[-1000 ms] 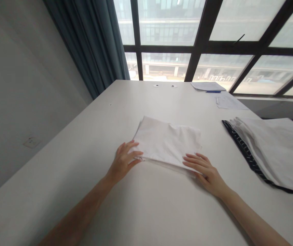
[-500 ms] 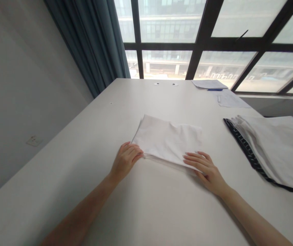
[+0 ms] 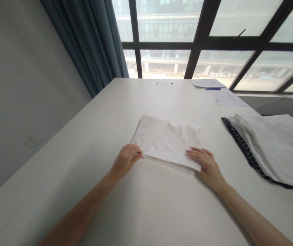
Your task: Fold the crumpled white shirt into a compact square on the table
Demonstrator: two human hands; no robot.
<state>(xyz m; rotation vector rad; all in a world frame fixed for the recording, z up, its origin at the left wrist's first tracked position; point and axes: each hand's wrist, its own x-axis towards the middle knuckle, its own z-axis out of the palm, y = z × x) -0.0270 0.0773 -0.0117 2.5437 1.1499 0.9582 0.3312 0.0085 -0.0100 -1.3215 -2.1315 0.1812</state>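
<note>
A folded white cloth [image 3: 164, 138] lies on the white table, its layers showing along the near edge. At its near left corner, my left hand [image 3: 126, 160] is closed, pinching the layers between thumb and fingers. My right hand [image 3: 208, 167] rests at the right side of the cloth, its fingers stretched out flat over the top layer. The thumb of that hand is mostly hidden by the near right corner. Slight wrinkles run across the top layer near the right fingers.
A stack of white cloths [image 3: 277, 147] lies on a black piece with white marks [image 3: 249, 153] at the right. Paper sheets [image 3: 208, 83] and a blue pen [image 3: 213, 89] are at the far right. Beyond the table are a window and a blue curtain [image 3: 92, 44].
My right hand has slid slightly away from me and to the right along the cloth, uncovering its near right corner. My left hand stays at its corner. The view has shifted slightly.
</note>
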